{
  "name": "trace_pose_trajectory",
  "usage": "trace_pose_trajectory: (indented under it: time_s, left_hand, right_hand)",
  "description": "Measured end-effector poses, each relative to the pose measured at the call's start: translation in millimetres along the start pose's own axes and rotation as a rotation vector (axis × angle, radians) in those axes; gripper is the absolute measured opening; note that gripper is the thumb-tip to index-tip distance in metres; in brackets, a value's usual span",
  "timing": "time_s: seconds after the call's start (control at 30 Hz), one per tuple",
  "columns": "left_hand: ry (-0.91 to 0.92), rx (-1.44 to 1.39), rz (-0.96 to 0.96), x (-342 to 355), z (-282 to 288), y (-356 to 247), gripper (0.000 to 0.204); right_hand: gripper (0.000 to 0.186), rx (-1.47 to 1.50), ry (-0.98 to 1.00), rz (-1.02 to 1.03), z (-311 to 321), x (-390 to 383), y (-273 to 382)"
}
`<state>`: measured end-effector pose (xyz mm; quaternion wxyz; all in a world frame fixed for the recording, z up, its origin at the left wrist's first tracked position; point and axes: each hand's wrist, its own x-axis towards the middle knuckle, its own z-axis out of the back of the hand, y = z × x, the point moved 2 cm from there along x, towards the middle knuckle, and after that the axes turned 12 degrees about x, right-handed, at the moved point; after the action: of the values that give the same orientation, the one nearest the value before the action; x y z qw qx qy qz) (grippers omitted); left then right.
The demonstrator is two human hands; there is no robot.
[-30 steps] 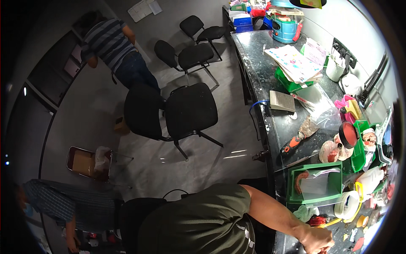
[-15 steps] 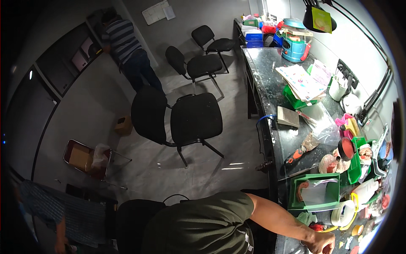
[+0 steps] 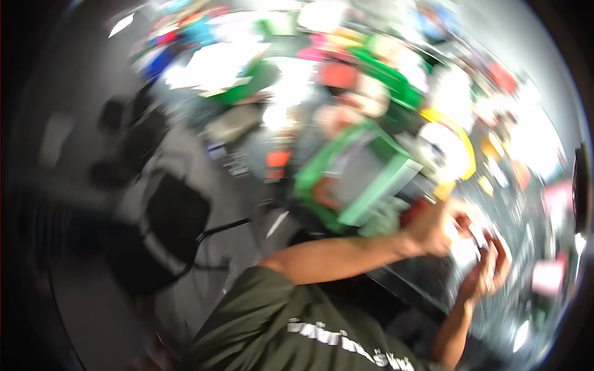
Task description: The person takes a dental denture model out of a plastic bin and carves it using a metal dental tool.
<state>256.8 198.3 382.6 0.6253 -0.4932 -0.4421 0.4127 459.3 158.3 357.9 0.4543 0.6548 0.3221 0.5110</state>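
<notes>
Motion blur smears much of the head view. My left hand is closed over the dark bench, its fingers curled in a pinch. Facing it, my right hand has its fingers bent toward the left hand's fingertips. Between the two hands is something small and pale with a reddish part, too blurred to name. Just beyond my left hand are a white ring-shaped roll and a yellow hoop. A green tray stands left of them, with a pale green cloth by its near side.
The black bench top carries heaped clutter along its far side, including a green bin and a red round piece. Papers lie farther left. A pink block sits at the right. Black chairs stand on the floor.
The view has swung toward the bench, so the bench things sit farther left and the hands nearer the middle. My right hand has come into view beside the left one.
</notes>
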Motion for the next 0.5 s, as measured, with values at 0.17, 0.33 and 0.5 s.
trace_pose_trajectory:
  time_s: [0.17, 0.33, 0.5]
  left_hand:
    - [0.048, -0.083, -0.085, 13.0, -15.7, 15.1, 0.044]
    - [0.077, -0.144, -0.033, 18.2, -28.9, 13.3, 0.050]
    - [0.072, -0.134, 0.023, 14.5, -25.9, 13.1, 0.051]
  right_hand:
    - [0.014, 0.088, 0.060, 0.128, -16.6, 8.5, 4.0]
    - [0.018, 0.262, 0.064, 0.142, -6.0, 16.6, 6.4]
    - [0.009, 0.555, 0.023, -0.032, -12.0, 8.3, 11.5]
